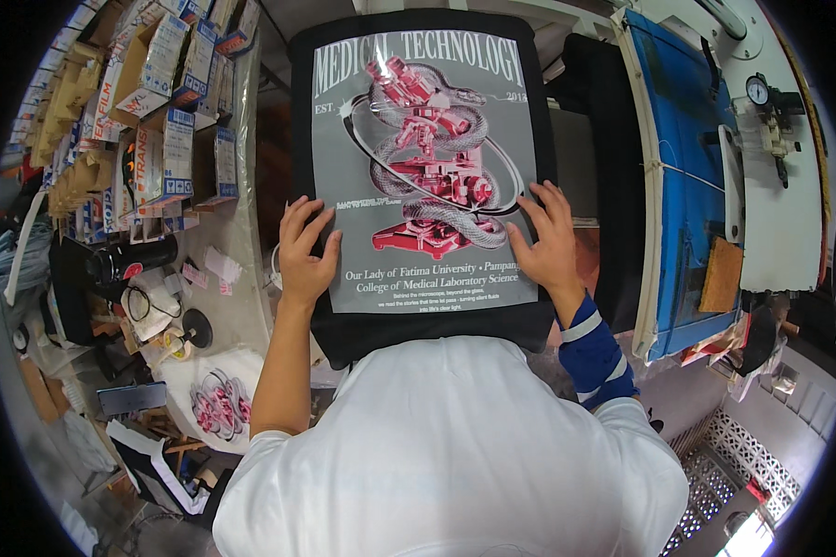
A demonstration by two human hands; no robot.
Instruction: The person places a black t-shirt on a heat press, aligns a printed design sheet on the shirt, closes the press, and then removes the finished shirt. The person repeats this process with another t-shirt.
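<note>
A grey, glossy transfer sheet (353, 237) lies on black fabric (418, 327) stretched over a rectangular board in front of me. White lettering runs along its top and bottom, around a red microscope with a snake coiled about it. My left hand (306, 249) rests on the sheet's left edge, fingers apart and pointing up and inward. Against the right edge, my right hand (546, 239) lies with its fingers spread, the thumb over the print. Neither hand grips anything. A blue sleeve with pale bands covers my right forearm; the left forearm is bare.
Cardboard boxes (178, 153) are stacked at far left, above a table with a black bottle (144, 258) and a phone (132, 398). White material (223, 408) with a red print lies nearby. On the right stand a blue panel (683, 213) and a pressure gauge (758, 90).
</note>
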